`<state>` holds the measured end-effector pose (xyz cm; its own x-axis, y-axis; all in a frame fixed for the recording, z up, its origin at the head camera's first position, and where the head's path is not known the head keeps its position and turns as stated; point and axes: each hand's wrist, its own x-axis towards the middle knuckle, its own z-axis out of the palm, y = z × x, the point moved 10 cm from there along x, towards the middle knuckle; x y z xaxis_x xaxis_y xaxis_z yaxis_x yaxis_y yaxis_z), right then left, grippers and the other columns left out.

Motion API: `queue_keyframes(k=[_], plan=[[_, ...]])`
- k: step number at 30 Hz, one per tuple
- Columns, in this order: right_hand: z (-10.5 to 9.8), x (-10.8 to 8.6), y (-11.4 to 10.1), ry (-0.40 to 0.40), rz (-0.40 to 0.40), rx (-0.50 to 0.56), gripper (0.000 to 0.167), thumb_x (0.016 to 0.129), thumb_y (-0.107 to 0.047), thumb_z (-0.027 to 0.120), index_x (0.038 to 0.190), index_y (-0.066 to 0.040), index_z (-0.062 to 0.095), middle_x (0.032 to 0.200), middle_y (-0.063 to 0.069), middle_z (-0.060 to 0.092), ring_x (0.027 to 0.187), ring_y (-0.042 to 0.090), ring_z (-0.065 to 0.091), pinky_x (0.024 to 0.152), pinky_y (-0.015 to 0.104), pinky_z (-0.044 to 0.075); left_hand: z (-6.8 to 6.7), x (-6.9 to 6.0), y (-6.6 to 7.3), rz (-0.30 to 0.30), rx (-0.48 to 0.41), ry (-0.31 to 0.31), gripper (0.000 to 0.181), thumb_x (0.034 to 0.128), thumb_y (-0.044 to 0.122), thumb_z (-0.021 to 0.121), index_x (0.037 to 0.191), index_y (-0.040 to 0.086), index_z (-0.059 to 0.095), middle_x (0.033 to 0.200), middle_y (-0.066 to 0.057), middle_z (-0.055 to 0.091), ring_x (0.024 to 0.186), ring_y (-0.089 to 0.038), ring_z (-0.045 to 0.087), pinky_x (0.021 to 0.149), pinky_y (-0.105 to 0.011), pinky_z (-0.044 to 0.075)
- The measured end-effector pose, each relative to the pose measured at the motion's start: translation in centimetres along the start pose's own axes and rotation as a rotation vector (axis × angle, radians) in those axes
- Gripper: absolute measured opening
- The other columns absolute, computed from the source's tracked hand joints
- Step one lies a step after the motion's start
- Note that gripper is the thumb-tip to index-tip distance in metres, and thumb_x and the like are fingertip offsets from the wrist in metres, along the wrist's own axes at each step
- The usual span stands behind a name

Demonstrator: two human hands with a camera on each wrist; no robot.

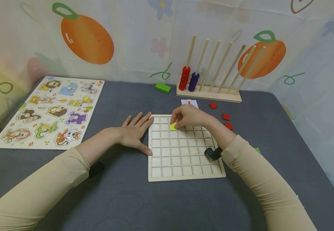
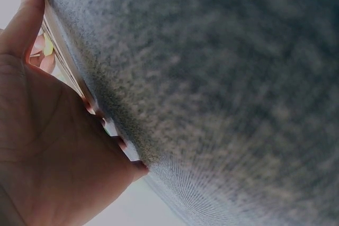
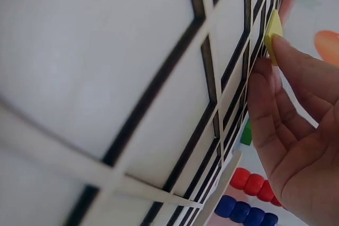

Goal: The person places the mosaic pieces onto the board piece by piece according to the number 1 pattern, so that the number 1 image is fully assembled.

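Observation:
My right hand (image 1: pixel 188 116) pinches a small yellow tile (image 1: pixel 173 126) between thumb and fingers over the upper left part of a wooden grid board (image 1: pixel 187 178). In the right wrist view the yellow tile (image 3: pixel 272 34) stands tilted at the board's surface, and part of it is hidden by the thumb. Fingers spread, my left hand (image 1: pixel 133 133) lies along the board's left edge, its thumb touching the frame. The left wrist view shows the palm of the left hand (image 2: pixel 58 136) beside the board's edge.
Several red tiles (image 1: pixel 226 117) lie right of the board, and a green piece (image 1: pixel 257 150) shows by the right sleeve. Behind stand a peg rack (image 1: pixel 210 95) with red and blue beads, a green block (image 1: pixel 162 88) and a printed card (image 1: pixel 189 103). An animal puzzle (image 1: pixel 51 112) lies left.

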<state>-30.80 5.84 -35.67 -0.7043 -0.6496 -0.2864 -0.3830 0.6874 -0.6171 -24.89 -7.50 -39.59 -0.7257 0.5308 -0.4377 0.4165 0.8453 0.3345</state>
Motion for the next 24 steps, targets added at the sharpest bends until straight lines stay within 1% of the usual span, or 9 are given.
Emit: queue_keyframes(k=[4, 17, 24], plan=[[0.01, -0.05, -0.15, 0.001, -0.016, 0.0, 0.013, 0.084, -0.001, 0.074, 0.096, -0.006, 0.073, 0.087, 0.006, 0.071, 0.079, 0.013, 0.061, 0.072, 0.023, 0.05, -0.01, 0.03, -0.03, 0.0, -0.001, 0.001, 0.13, 0.0732, 0.074, 0.07, 0.16, 0.017, -0.009, 0.167, -0.003, -0.023, 0.155, -0.033, -0.02, 0.121, -0.065, -0.009], [0.18, 0.02, -0.33, -0.003, -0.021, -0.018, 0.013, 0.085, 0.0, 0.072, 0.096, -0.006, 0.074, 0.088, 0.007, 0.07, 0.077, 0.013, 0.059, 0.07, 0.023, 0.048, 0.05, 0.18, -0.04, -0.004, 0.009, 0.002, 0.131, 0.073, 0.074, 0.069, 0.16, 0.017, -0.01, 0.167, -0.003, -0.023, 0.155, -0.033, -0.019, 0.121, -0.065, -0.008], [0.19, -0.06, -0.57, -0.002, -0.023, -0.04, 0.013, 0.085, -0.001, 0.073, 0.097, -0.006, 0.073, 0.088, 0.007, 0.069, 0.08, 0.014, 0.057, 0.073, 0.024, 0.048, 0.06, 0.09, -0.1, -0.013, 0.009, 0.002, 0.131, 0.0726, 0.075, 0.069, 0.16, 0.017, -0.01, 0.167, -0.002, -0.022, 0.155, -0.033, -0.019, 0.121, -0.064, -0.008]])
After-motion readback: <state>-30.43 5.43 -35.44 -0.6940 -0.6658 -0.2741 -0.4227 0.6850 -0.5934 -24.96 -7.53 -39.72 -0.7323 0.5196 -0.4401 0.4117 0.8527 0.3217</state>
